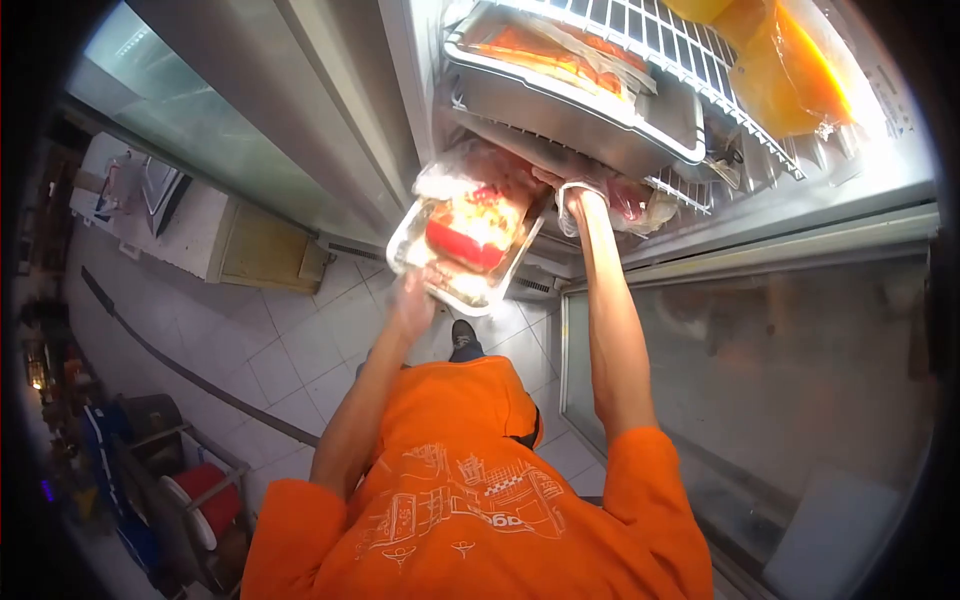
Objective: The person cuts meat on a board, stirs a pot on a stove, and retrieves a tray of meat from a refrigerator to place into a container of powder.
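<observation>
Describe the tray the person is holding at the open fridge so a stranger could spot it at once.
Start at the open fridge with its wire shelf. Just below the steel pan on that shelf, the left hand supports a wrapped tray from beneath, while the gloved right hand reaches in beside it. Unlike the steel pan, it is outside the fridge, clear-wrapped, showing red food.

Fisheye warp, dark corners (fridge glare)

A commercial kitchen: a tall stainless-steel refrigerator with white wire shelves, steel food pans, and a white tiled floor.
</observation>
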